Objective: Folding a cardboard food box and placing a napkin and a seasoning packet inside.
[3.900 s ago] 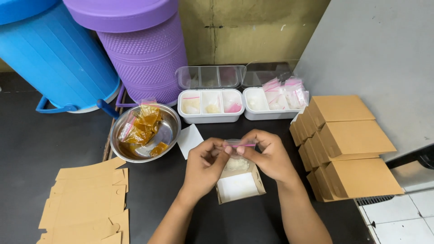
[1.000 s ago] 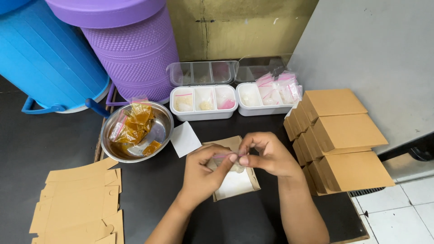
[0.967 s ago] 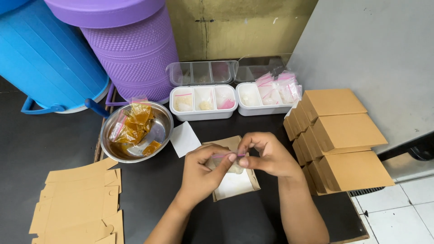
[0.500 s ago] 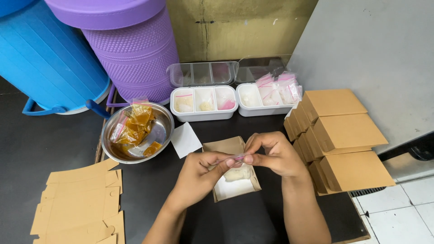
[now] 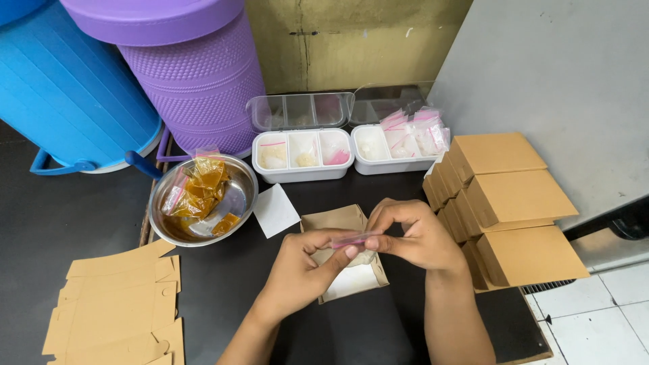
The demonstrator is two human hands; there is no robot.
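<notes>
Both thumbs and forefingers pinch the pink seal of a small clear bag (image 5: 356,239): left hand (image 5: 301,267) and right hand (image 5: 416,233) grip it over the open brown box (image 5: 341,260). Pressing evenly along the strip would close it best (contents unclear). Steel bowl (image 5: 203,199), white paper slip (image 5: 275,210) and stacked boxes (image 5: 507,203) stand near, not obstructing.

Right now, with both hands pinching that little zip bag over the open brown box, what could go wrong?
1. The small zip bag is held only at its pink strip by the left hand and right hand; a poor seal could let its contents spill.
2. It hangs over the open brown box; if dropped, it might miss and land on the dark table.
3. The stack of closed boxes sits close to the right wrist; a wide elbow move could knock them.
</notes>
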